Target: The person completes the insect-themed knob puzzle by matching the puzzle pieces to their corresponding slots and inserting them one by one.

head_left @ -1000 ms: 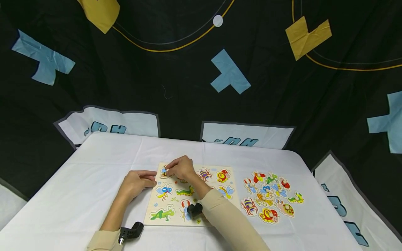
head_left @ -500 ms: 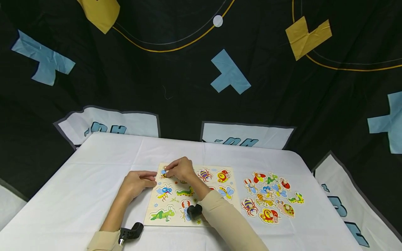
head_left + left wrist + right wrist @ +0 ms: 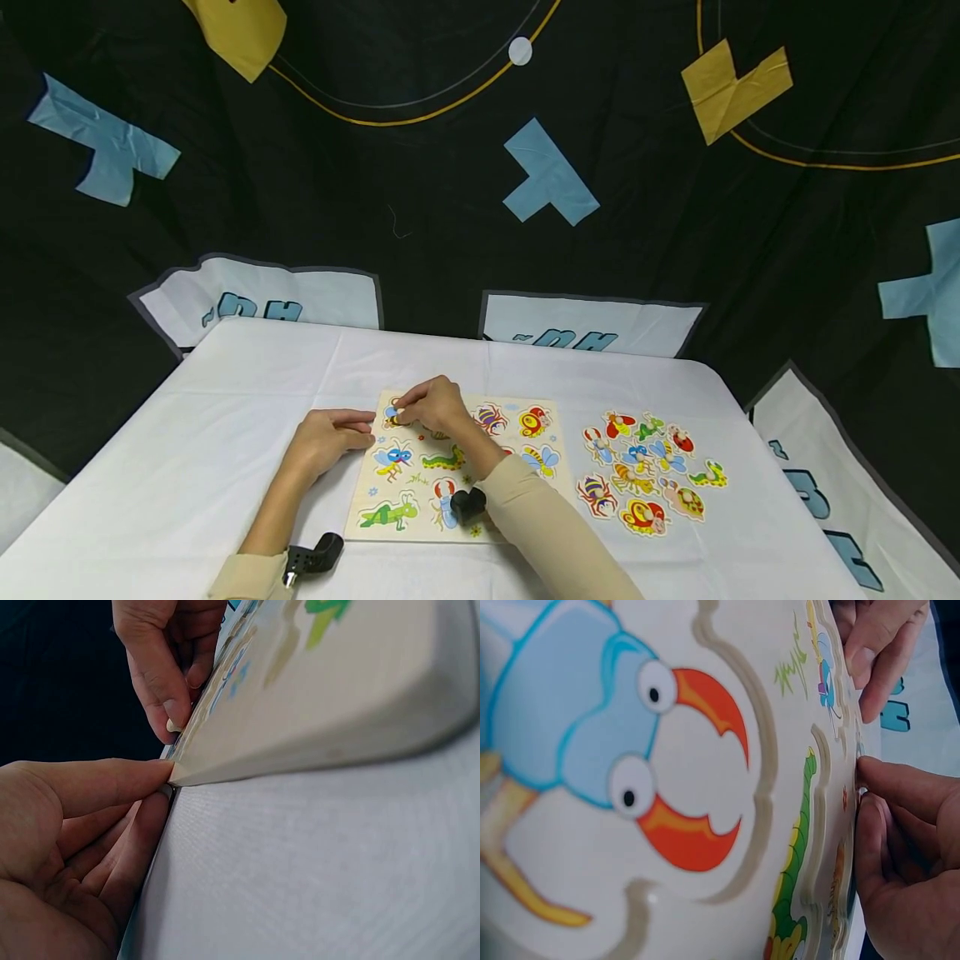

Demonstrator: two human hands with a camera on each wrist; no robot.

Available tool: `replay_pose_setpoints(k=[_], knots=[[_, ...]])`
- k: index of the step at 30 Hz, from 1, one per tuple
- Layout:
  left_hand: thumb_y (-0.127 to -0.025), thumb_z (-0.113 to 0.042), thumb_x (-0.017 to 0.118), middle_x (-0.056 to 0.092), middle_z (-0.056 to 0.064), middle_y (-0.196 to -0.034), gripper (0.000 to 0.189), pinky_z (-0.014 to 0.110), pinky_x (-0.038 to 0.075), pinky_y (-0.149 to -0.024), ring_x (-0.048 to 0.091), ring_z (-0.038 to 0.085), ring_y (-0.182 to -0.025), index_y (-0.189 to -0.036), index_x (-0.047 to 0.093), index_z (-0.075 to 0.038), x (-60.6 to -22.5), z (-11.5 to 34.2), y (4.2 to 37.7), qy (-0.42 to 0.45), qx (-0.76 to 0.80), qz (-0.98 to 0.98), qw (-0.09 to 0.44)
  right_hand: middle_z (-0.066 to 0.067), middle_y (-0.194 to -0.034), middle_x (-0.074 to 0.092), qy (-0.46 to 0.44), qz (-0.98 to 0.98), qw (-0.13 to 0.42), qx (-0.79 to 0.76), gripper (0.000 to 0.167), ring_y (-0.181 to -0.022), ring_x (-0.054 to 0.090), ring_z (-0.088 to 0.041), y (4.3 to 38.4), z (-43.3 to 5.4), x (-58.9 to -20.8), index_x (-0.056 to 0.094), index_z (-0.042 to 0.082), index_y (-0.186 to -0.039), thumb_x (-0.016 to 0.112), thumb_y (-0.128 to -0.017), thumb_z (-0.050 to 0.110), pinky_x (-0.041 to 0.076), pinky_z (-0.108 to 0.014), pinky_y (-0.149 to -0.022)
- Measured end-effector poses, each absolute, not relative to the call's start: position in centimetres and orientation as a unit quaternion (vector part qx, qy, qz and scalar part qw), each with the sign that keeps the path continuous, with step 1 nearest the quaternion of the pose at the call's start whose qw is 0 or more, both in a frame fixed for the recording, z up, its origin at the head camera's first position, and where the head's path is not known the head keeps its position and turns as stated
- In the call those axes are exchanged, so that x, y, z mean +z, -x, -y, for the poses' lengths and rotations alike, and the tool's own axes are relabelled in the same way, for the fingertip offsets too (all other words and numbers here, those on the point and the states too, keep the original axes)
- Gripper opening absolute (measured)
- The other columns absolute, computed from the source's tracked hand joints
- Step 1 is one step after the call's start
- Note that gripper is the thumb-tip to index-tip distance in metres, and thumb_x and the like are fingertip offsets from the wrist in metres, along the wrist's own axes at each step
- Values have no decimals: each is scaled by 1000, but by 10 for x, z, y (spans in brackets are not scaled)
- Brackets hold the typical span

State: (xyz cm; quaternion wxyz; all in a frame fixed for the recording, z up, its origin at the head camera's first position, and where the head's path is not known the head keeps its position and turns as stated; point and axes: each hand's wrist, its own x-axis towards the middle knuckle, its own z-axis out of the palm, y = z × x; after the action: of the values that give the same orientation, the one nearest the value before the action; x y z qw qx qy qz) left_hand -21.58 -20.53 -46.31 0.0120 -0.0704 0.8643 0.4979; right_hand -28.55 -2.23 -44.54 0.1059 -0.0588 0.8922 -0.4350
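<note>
A wooden puzzle board (image 3: 420, 533) with insect pictures lies on the white table. Over its far left corner my right hand (image 3: 433, 407) pinches a small pale knob (image 3: 173, 727) between thumb and finger. Beneath those fingertips is a bee puzzle piece (image 3: 391, 415), partly hidden and lined up with the bee spot. My left hand (image 3: 324, 437) rests at the board's left side, thumb and forefinger stretched out and touching its edge. The right wrist view shows the cut-out recesses, including a blue beetle with red pincers (image 3: 577, 712) and a green caterpillar (image 3: 795, 855).
Several loose insect pieces lie in a cluster to the right of the board, among them a spider piece (image 3: 597, 496), a red-and-yellow piece (image 3: 643, 517) and a caterpillar piece (image 3: 707, 473). A black cloth (image 3: 420, 267) hangs behind the table (image 3: 225, 417).
My right hand's fingertips have settled very slightly lower over the bee piece. The left hand and the loose pieces look the same.
</note>
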Motion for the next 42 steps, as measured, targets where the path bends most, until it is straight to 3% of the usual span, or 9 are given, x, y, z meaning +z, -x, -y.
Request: replay_pose_setpoints(k=[32,37,42], knots=[[-82,-12,81,77,4,-92,41,24,49,-76,68,8,-83,-121,74,-3,-462,206,217,64,502,-862,15,8,-82,74,80,-878,117,-457,14,-68,57,-6,284,12,-443,83,16,-91,87,-77,14,44,-19,-58],[-82,-11,81,77,5,-93,41,22,49,-73,68,7,-82,-121,73,-2,-462,206,217,62,507,-859,16,8,-85,75,71,-874,121,-466,14,-73,60,-6,285,11,-442,84,17,-91,88,-78,15,45,-20,-62],[-82,-14,81,77,3,-92,41,25,47,-78,66,9,-85,-121,74,-4,-463,206,217,67,495,-866,15,9,-85,76,62,-872,123,-470,17,-76,62,-7,284,9,-441,83,18,-92,89,-76,18,46,-21,-65]])
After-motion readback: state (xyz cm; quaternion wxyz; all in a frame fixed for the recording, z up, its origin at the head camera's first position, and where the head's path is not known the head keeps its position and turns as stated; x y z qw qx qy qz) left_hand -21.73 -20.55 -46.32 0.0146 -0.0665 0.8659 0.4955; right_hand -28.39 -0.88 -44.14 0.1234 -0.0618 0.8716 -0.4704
